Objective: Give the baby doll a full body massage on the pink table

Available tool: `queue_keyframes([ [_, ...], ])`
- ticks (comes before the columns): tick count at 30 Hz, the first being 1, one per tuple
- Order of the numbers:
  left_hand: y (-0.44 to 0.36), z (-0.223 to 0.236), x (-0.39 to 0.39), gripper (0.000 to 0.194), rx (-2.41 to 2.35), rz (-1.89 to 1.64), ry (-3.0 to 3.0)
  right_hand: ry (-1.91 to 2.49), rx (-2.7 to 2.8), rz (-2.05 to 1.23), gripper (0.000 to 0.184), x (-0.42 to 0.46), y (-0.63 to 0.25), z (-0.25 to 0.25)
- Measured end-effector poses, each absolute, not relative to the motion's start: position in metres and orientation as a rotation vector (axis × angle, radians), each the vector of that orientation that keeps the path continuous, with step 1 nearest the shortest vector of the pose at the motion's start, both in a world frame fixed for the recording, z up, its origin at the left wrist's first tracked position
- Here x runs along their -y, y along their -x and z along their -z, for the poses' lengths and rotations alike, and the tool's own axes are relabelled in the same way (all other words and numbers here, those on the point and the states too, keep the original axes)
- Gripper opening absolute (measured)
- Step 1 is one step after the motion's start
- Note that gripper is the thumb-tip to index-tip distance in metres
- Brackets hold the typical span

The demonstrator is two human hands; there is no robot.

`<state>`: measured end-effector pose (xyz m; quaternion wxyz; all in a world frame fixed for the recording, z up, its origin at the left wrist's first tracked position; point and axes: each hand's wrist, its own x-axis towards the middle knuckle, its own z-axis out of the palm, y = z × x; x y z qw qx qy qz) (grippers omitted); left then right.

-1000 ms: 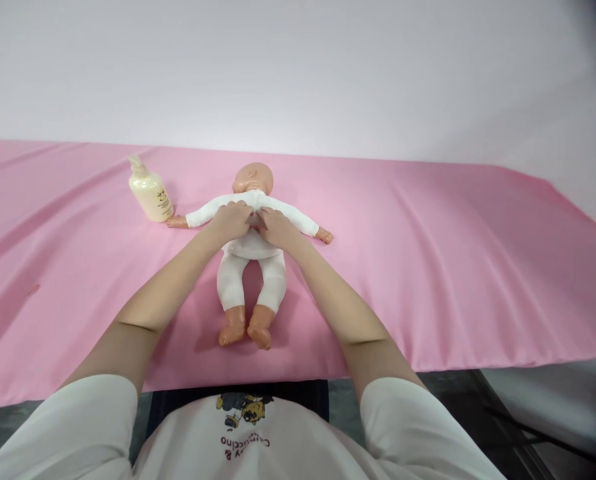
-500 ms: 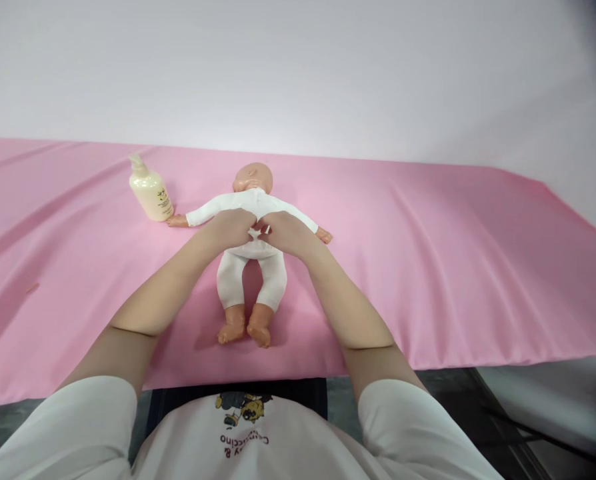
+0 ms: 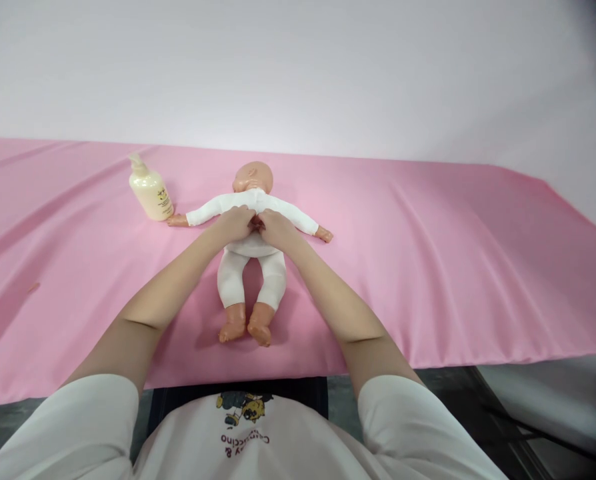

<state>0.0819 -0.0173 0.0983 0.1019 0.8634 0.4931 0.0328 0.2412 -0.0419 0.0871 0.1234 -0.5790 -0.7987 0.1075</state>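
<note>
A baby doll (image 3: 253, 293) in a white suit lies stretched out on the pink cloth, its head turned to one side and its feet toward me. Both its arms reach outward. Over the middle of its torso my left hand (image 3: 238, 223) is closed, fingers curled and resting on the white fabric. My right hand (image 3: 277, 230) is curled the same way right beside it, the fingers of the two nearly meeting. The fingertips are tucked down, so whether they pinch the fabric is hidden.
A cream-coloured pump bottle (image 3: 151, 193) stands by the doll's outstretched hand on the left. The pink cloth (image 3: 428, 267) covers the table up to a white wall (image 3: 298, 73). A small reddish mark (image 3: 33, 288) shows at the far left.
Both hands have slid slightly up the doll's torso, toward its head. The fingers have drawn closer together, and the white gap seen between them has closed. Doll and bottle stay in place.
</note>
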Motion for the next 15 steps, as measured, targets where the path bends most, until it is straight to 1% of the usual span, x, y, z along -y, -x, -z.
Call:
queue_keyframes([
  [6,-0.076,-0.075,-0.005,0.035,-1.446,-0.379,-2.697,1.531,2.180,-0.179,0.030,0.019,-0.246,-0.060],
  [11,-0.074,-0.060,-0.015,0.033,-1.451,-0.369,-2.724,1.556,2.184,-0.191,0.031,0.010,-0.249,-0.045],
  [15,-0.077,-0.061,-0.011,0.035,-1.481,-0.575,-2.644,1.485,2.079,-0.132,0.039,0.007,-0.249,-0.039],
])
